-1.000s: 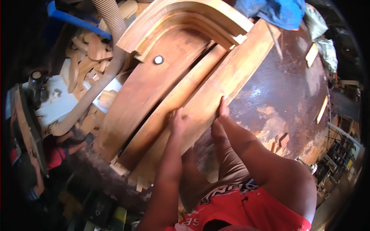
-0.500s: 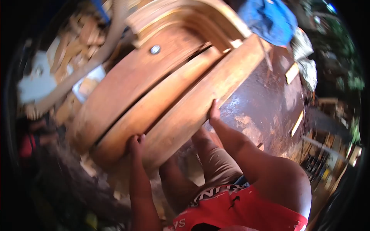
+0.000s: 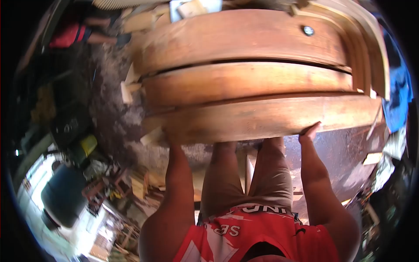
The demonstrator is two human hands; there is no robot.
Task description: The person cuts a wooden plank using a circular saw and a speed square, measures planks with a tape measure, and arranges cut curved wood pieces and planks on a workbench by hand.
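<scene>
A long wooden board (image 3: 248, 117) with a slightly curved edge lies across the view just beyond my knees. My right hand (image 3: 309, 133) grips its near edge toward the right, thumb on the upper face and fingers underneath. At the left end, my left hand (image 3: 173, 139) is at the same board's edge, its fingers blurred and partly hidden in shade. Right behind is a second, narrower board (image 3: 248, 81), separated by a dark gap from a wide wooden panel (image 3: 235, 37). A small round dark object (image 3: 308, 30) sits on that panel.
Curved wooden pieces (image 3: 364, 48) are stacked at the right end of the panel, beside a blue cloth or sheet (image 3: 397, 94). Wood offcuts lie around the floor (image 3: 109, 83). A dark barrel (image 3: 65, 194) stands at lower left. Another person's leg (image 3: 102, 38) shows at upper left.
My view has turned, so the boards now run nearly level instead of diagonally. My left hand now appears at the near board's left end; my right hand keeps its hold on the near edge.
</scene>
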